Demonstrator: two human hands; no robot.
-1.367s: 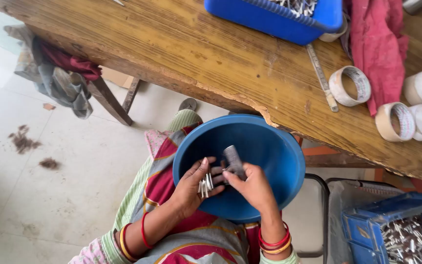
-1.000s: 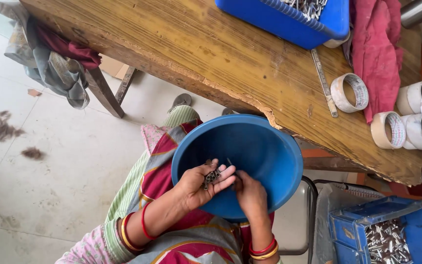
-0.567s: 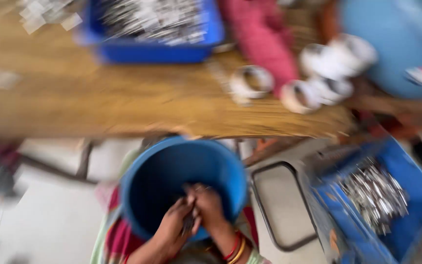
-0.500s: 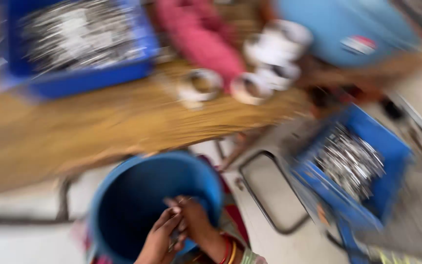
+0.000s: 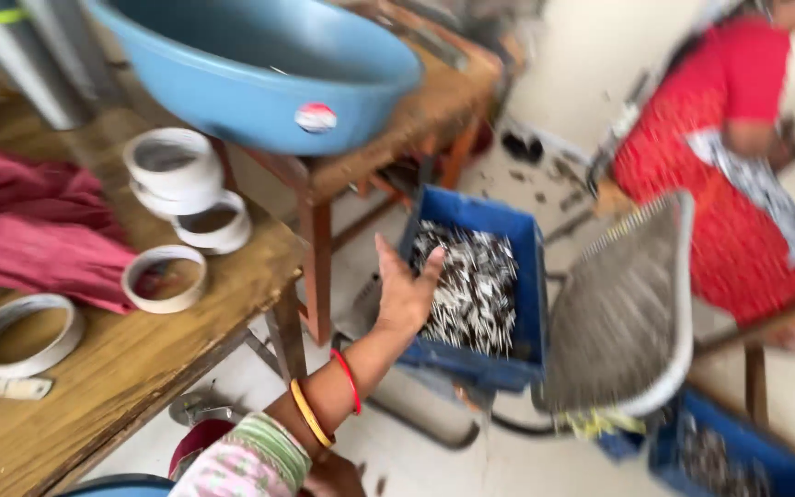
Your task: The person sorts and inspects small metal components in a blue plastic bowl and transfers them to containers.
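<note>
Head view: right hand (image 5: pixel 405 293) outstretched, grip released, fingers spread above blue crate (image 5: pixel 519 361) of metal pieces (image 5: pixel 473 285).

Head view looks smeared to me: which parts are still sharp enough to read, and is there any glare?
Head view: motion blur is strongest at the right, on the person in red and the mesh chair; the right hand over the blue crate of metal pieces is only slightly soft; the tape rolls on the wooden table read clearly; daylight is even, no glare.

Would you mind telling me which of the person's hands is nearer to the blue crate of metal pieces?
Right. The right hand reaches over the blue crate, open; the left hand is out of view.
</note>
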